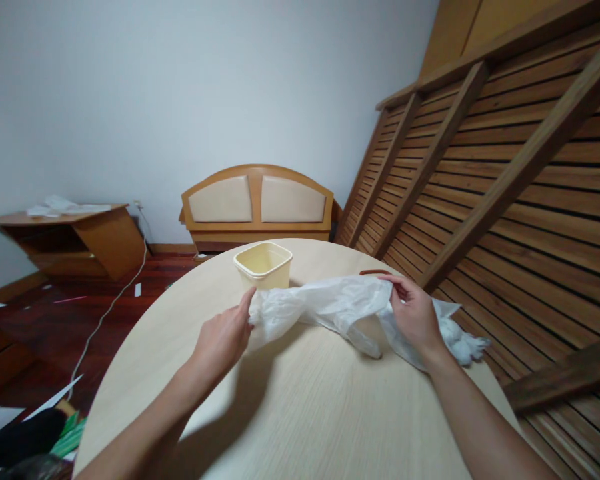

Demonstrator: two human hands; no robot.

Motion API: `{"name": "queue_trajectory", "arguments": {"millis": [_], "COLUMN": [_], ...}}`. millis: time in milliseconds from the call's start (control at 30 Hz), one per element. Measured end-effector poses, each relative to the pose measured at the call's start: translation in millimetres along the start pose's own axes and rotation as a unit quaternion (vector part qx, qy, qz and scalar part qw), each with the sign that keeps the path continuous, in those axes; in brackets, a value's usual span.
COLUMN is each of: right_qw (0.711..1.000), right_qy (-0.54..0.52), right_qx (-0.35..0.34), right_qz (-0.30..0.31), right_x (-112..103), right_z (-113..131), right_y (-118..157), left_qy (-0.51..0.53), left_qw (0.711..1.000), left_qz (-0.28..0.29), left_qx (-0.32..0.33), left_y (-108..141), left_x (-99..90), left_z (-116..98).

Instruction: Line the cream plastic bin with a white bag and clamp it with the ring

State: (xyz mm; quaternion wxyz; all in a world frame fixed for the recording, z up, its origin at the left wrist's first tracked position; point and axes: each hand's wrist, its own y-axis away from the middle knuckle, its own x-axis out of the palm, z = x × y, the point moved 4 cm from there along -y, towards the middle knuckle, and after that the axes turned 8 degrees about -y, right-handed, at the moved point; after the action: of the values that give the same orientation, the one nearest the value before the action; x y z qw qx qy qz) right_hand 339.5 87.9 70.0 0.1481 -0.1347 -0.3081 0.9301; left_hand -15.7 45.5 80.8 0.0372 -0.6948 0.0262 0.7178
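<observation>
A thin white plastic bag (325, 303) is stretched sideways above the round table (300, 400). My left hand (225, 337) grips its left end, with the index finger pointing up beside the bin. My right hand (414, 313) pinches the bag farther right, and more of the plastic hangs under that hand. Just behind the bag stands a pale yellow square bin (264, 263), upright, its top uncovered and its lower part hidden by the bag. More crumpled white plastic (460, 340) lies right of my right hand, by the table edge.
A small brown object (375, 272) lies behind my right hand. Wooden slatted panels (505, 200) lean along the right side. A headboard (257, 200) stands against the wall. At left are a low cabinet (90, 247), a white cable (105, 313) and scattered papers.
</observation>
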Motion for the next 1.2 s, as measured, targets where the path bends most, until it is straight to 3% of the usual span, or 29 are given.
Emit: {"name": "queue_trajectory", "arguments": {"millis": [133, 267, 500, 667, 733, 800, 900, 1033, 1100, 1200], "right_qw": [0.987, 0.978, 0.997, 0.973, 0.959, 0.950, 0.947, 0.952, 0.967, 0.992], "right_qy": [-0.088, -0.137, 0.027, 0.084, 0.107, 0.134, 0.160, 0.168, 0.146, 0.068], "right_qx": [0.115, 0.158, 0.017, -0.056, -0.071, -0.084, -0.112, -0.138, -0.116, -0.022], "right_qz": [-0.064, -0.026, 0.075, 0.206, 0.253, 0.270, 0.256, 0.214, 0.173, 0.104], "right_x": [-12, -8, 7, 15, 19, 24, 29, 30, 26, 19], "right_z": [-21, -25, 8, 25, 25, 23, 21, 24, 24, 16], "right_y": [-6, -6, 5, 13, 18, 22, 25, 23, 19, 12], "left_qy": [-0.014, -0.039, -0.018, 0.028, 0.053, 0.062, 0.049, 0.015, -0.002, -0.026], "left_qw": [1.000, 0.999, 0.999, 0.997, 0.993, 0.991, 0.990, 0.992, 0.994, 0.995], "left_qz": [0.000, 0.023, 0.047, -0.061, -0.101, -0.106, -0.070, -0.039, -0.017, 0.011], "left_qx": [-0.018, -0.022, -0.018, -0.034, -0.002, 0.051, 0.111, 0.115, 0.103, 0.097], "left_y": [-4, -6, 0, 6, 8, 9, 11, 13, 15, 14], "left_x": [-3.6, -4.6, -8.7, -19.1, -19.7, -14.5, 0.3, 13.5, 16.3, 19.5], "left_z": [16, 25, 24, 12, 1, -12, -28, -36, -38, -36]}}
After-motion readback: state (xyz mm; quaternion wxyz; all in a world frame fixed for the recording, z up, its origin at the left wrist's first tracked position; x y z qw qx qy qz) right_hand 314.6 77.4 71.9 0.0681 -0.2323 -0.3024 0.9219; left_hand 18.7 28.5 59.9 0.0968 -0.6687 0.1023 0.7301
